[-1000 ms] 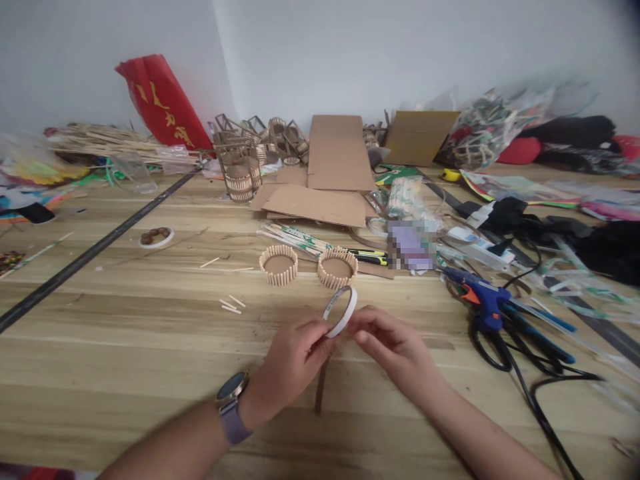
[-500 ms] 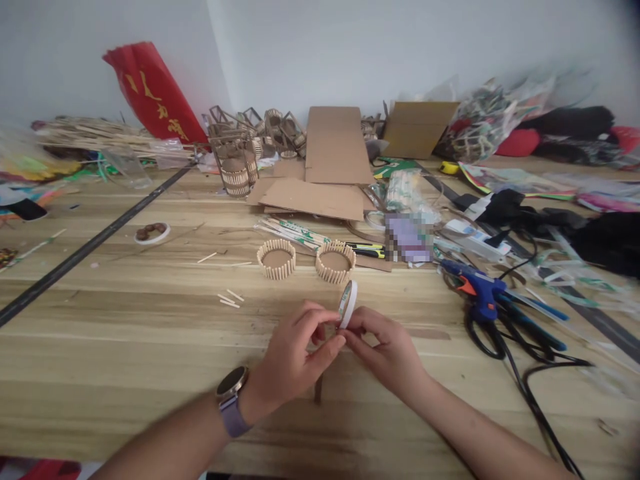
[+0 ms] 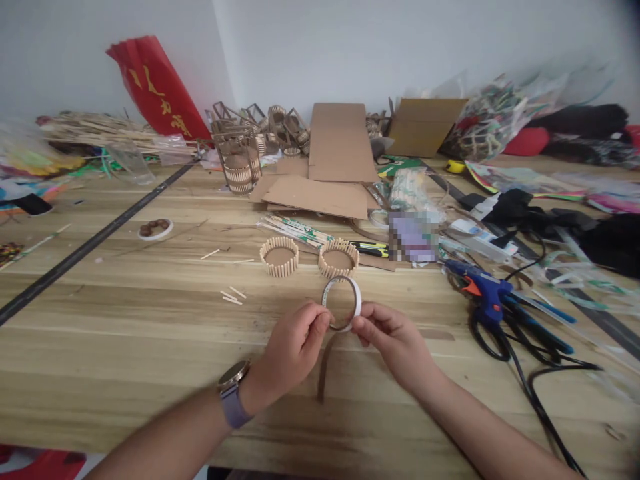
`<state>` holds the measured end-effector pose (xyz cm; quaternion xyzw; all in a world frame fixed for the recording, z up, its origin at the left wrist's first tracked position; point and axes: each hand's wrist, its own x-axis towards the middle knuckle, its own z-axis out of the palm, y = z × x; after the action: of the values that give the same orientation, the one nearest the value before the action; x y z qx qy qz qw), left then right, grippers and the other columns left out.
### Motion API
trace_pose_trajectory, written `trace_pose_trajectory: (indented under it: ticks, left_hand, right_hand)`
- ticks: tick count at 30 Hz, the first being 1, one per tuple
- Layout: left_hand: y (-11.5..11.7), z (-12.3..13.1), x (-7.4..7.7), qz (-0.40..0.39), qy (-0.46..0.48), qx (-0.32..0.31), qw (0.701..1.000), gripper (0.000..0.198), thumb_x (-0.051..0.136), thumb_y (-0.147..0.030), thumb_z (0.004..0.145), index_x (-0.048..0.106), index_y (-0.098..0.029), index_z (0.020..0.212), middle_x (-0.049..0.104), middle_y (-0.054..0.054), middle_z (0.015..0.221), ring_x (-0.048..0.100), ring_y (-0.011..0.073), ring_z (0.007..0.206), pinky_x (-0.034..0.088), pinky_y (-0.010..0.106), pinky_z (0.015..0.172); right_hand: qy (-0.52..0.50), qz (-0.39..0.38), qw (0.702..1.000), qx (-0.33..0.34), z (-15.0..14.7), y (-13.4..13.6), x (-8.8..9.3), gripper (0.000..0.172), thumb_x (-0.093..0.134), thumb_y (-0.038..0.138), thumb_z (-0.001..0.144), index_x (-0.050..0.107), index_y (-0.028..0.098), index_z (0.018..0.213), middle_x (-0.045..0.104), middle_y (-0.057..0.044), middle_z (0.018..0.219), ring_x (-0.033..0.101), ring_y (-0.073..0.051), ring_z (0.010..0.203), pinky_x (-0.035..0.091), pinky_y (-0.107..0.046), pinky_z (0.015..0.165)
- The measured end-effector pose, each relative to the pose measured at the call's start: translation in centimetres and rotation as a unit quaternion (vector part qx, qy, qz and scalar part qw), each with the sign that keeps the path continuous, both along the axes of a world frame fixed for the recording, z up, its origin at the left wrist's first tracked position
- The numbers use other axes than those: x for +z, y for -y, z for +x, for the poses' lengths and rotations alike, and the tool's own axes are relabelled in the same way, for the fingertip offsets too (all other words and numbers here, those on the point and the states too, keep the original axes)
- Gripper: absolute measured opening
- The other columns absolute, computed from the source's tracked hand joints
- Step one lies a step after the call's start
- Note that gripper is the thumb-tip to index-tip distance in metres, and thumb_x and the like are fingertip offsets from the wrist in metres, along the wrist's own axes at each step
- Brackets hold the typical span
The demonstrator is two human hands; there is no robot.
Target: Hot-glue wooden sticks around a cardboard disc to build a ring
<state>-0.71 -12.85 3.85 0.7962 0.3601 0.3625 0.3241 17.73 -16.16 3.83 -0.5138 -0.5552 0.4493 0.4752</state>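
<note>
Upright between my two hands is a thin roll of white tape [image 3: 357, 301] with green print on its inner side. My left hand [image 3: 296, 343], with a watch on the wrist, pinches the roll's lower left edge. On the lower right edge, the thumb and fingers of my right hand [image 3: 393, 340] are closed. A narrow brown strip [image 3: 324, 373] runs down below the roll; whether it is joined to the roll I cannot tell. Just beyond stand two round trays ringed with short sticks, a left one [image 3: 279, 260] and a right one [image 3: 339, 261].
A blue glue gun [image 3: 487, 293] with a black cable lies to the right, beside blue-handled pliers [image 3: 545, 327]. Loose short sticks [image 3: 233, 297] lie on the left. Cardboard sheets [image 3: 320, 197], a yellow-black cutter [image 3: 370, 249] and stick-built models [image 3: 237, 163] are farther back.
The roll has turned from nearly edge-on to showing its open ring. My hands have moved apart to its two sides, and more of the brown strip shows below.
</note>
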Motion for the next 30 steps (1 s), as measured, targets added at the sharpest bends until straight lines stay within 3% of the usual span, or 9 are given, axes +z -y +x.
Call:
trace_pose_trajectory:
  ticks: [3,7,13,17,22,24,27,30]
  left_hand:
    - [0.1,0.0,-0.2,0.039,-0.013,-0.009,0.999,0.022,0.043,-0.026,0.098,0.061,-0.017,0.088,0.062,0.002,0.079,0.058,0.0144,0.075,0.042,0.025,0.069]
    - [0.4,0.0,-0.5,0.091,-0.025,-0.019,0.995,0.016,0.054,-0.028,0.094,0.064,-0.016,0.093,0.063,0.003,0.08,0.059,0.0147,0.073,0.043,0.025,0.068]
    - [0.3,0.2,-0.3,0.061,-0.005,-0.009,0.998,0.01,0.057,-0.021,0.09,0.064,-0.017,0.084,0.061,0.0,0.073,0.058,0.0124,0.067,0.042,0.023,0.064]
    - [0.3,0.3,-0.2,0.044,0.011,-0.01,0.999,0.008,0.057,-0.014,0.087,0.061,-0.018,0.08,0.06,-0.001,0.072,0.057,0.0116,0.067,0.042,0.022,0.064]
    - [0.3,0.1,-0.4,0.044,-0.006,-0.023,0.999,0.008,0.054,-0.013,0.084,0.055,-0.019,0.078,0.058,-0.002,0.072,0.055,0.0123,0.068,0.041,0.023,0.065]
    - [0.1,0.0,-0.3,0.036,-0.005,-0.001,0.999,0.009,0.052,-0.017,0.086,0.052,-0.019,0.077,0.056,-0.002,0.07,0.053,0.0125,0.067,0.041,0.024,0.064]
    - [-0.4,-0.2,-0.1,0.004,0.013,0.055,0.998,0.026,0.045,-0.027,0.094,0.046,-0.02,0.069,0.049,-0.003,0.062,0.048,0.0123,0.06,0.039,0.024,0.059]
    - [-0.8,-0.2,0.0,0.0,0.068,0.074,0.995,0.022,0.044,-0.029,0.095,0.052,-0.019,0.077,0.057,0.003,0.083,0.054,0.0136,0.073,0.045,0.025,0.067]
  right_hand:
    - [-0.063,-0.035,0.997,-0.004,0.1,-0.3,0.1,0.042,0.068,0.059,0.075,0.06,0.019,0.066,0.051,0.003,0.056,0.043,-0.009,0.05,0.039,-0.023,0.05]
    - [-0.056,-0.034,0.998,0.011,-0.2,-0.2,-0.3,0.04,0.068,0.058,0.075,0.063,0.019,0.069,0.052,0.003,0.056,0.044,-0.009,0.05,0.04,-0.023,0.049]
    - [0.078,0.083,0.993,0.002,-0.2,0.3,-0.6,0.029,0.062,0.046,0.086,0.067,0.02,0.074,0.062,0.0,0.061,0.054,-0.012,0.055,0.044,-0.023,0.053]
    - [0.173,0.173,0.969,0.016,-0.1,0.5,-0.6,0.017,0.058,0.032,0.091,0.068,0.022,0.08,0.068,-0.002,0.071,0.063,-0.014,0.067,0.049,-0.024,0.063]
    - [0.252,0.264,0.931,0.023,0.1,0.4,-0.9,0.011,0.056,0.022,0.092,0.066,0.022,0.086,0.066,-0.001,0.071,0.063,-0.015,0.07,0.049,-0.025,0.065]
    - [0.283,0.313,0.907,0.012,0.2,0.3,-0.9,0.01,0.056,0.019,0.091,0.065,0.022,0.088,0.066,-0.002,0.071,0.061,-0.015,0.069,0.048,-0.027,0.065]
    - [0.319,0.369,0.873,0.006,0.3,0.2,-0.7,0.009,0.057,0.015,0.09,0.063,0.021,0.091,0.066,-0.002,0.073,0.058,-0.015,0.067,0.046,-0.028,0.067]
    - [0.356,0.403,0.843,0.024,0.3,0.2,-0.3,0.01,0.055,0.013,0.09,0.062,0.02,0.091,0.066,-0.002,0.072,0.057,-0.015,0.066,0.043,-0.029,0.068]
